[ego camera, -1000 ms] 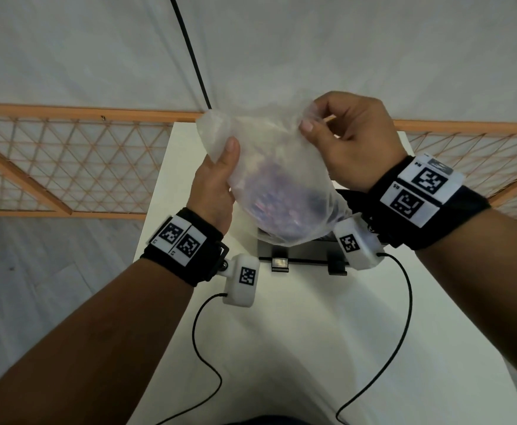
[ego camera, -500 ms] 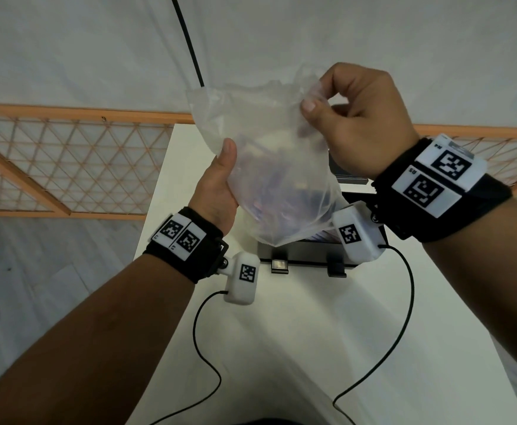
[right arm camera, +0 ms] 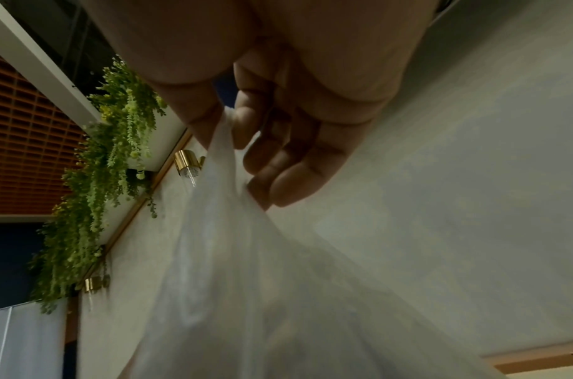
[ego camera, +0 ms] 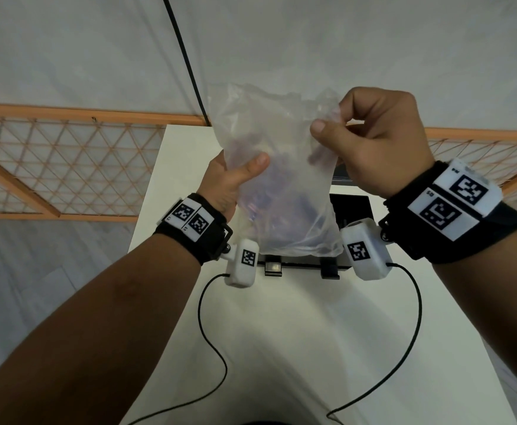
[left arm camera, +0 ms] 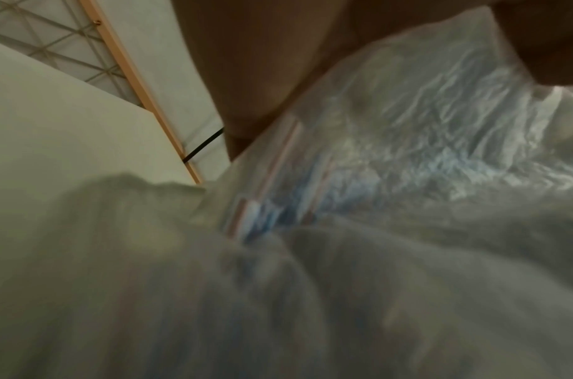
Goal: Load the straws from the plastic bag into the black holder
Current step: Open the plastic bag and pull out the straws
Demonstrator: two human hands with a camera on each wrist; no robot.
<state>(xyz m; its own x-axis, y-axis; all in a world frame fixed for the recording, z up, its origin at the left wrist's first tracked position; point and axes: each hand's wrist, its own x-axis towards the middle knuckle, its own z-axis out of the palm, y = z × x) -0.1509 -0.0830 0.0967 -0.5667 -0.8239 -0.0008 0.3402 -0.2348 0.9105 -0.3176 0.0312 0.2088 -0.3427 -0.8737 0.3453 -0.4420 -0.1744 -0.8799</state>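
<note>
A translucent plastic bag [ego camera: 281, 179] hangs upright in the air above the table, with blue, red and white straws [ego camera: 284, 207] dimly showing at its bottom. My left hand [ego camera: 238, 173] grips the bag's left side, thumb across the front. My right hand [ego camera: 373, 139] pinches the bag's top right edge between thumb and forefinger. The black holder [ego camera: 350, 210] stands on the table right behind and below the bag, mostly hidden by it. Up close, the left wrist view shows the bag [left arm camera: 408, 153] and the striped straws [left arm camera: 262, 205]. The right wrist view shows my fingers [right arm camera: 262, 123] pinching the bag [right arm camera: 246, 269].
The white table [ego camera: 297, 348] runs from me toward a grey wall. An orange lattice fence [ego camera: 67, 161] stands on both sides behind it. Two black cables trail from my wrist cameras across the table. A black cord [ego camera: 186, 56] hangs down the wall.
Both hands have lifted the bag higher above the holder. The right hand's pinch has pulled the top edge up and the bag now hangs longer.
</note>
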